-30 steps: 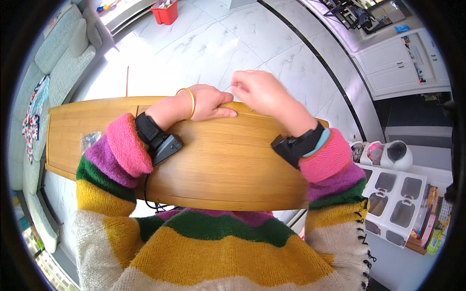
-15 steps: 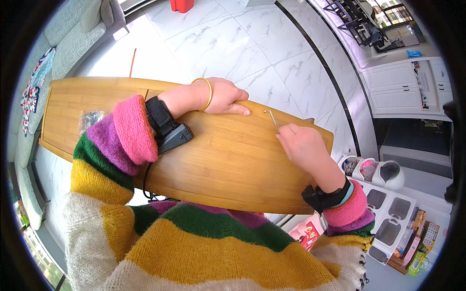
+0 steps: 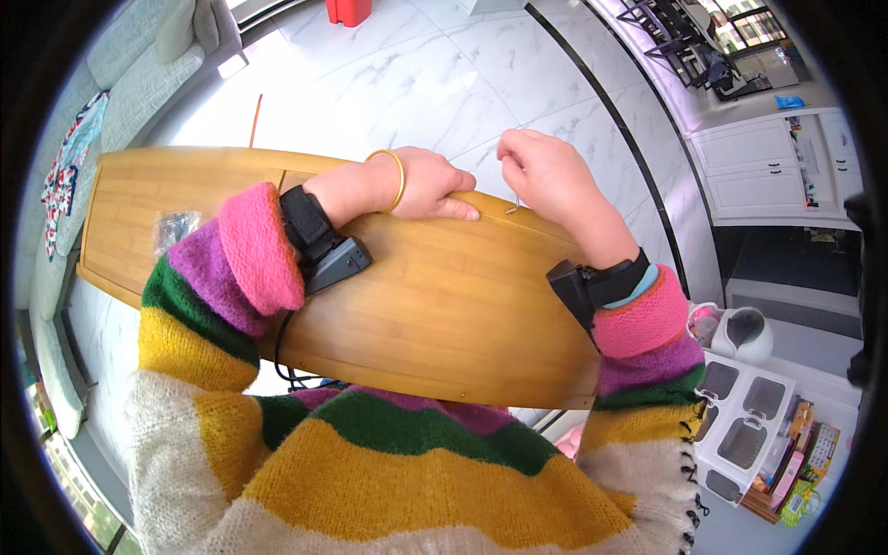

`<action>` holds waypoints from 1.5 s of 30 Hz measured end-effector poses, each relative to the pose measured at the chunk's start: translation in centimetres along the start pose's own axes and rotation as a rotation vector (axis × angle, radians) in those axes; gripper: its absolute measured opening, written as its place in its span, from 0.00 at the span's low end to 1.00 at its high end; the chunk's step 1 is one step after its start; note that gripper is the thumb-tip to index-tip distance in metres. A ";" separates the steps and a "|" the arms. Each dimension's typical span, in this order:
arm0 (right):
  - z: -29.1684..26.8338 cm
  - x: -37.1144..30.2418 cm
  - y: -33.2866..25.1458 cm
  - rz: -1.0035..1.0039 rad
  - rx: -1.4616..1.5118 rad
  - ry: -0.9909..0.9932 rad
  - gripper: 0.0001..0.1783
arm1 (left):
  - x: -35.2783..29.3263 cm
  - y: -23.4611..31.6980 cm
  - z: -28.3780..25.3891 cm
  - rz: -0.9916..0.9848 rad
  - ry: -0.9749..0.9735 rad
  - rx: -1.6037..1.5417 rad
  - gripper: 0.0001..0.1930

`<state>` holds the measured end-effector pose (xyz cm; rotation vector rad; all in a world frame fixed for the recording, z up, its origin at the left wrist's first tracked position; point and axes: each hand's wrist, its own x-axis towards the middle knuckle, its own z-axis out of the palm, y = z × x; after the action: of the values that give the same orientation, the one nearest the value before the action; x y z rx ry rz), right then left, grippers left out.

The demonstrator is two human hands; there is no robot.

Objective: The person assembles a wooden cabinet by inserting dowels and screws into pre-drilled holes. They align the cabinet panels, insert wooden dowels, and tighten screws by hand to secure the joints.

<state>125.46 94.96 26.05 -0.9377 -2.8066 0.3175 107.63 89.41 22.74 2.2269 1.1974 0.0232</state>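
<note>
In front of me lies a long wooden tabletop [image 3: 435, 296] with a light brown grain. My left hand [image 3: 429, 181] grips its far edge, thumb on top and fingers curled over the side. Just right of it, my right hand [image 3: 548, 174] is raised over the same edge, closed around a thin bent metal hex key [image 3: 516, 205]. The key's short end points down at the tabletop's edge; whether it sits in a screw is too small to tell. A small clear plastic bag [image 3: 174, 228] lies on the tabletop's left part, its contents unclear.
A grey sofa [image 3: 139, 97] stands at the left. Beyond the tabletop is a white marbled floor [image 3: 407, 83] with a red bin [image 3: 349, 11]. On the right are a white storage box with dark lids [image 3: 747, 435], a white round container [image 3: 745, 335] and white cabinets [image 3: 745, 171].
My right hand has moved up and left with the hex key, from above the tabletop to its far edge, turning the key downward. My left hand stays in place.
</note>
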 end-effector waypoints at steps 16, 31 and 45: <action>-1.1 -9.6 -1.0 -0.122 -0.057 -0.122 0.07 | 0.1 -0.2 0.7 0.044 0.037 -0.049 0.24; 0.6 0.2 -0.6 -0.071 0.118 -0.020 0.11 | -0.2 0.0 0.3 0.009 0.014 0.008 0.24; -2.5 -6.8 1.8 -0.177 -0.254 -0.104 0.08 | -0.3 0.2 -0.1 -0.037 -0.050 -0.022 0.26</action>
<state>132.42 92.56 27.38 -0.7281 -3.0507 -0.0151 107.57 89.14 23.00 2.1731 1.2050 -0.0334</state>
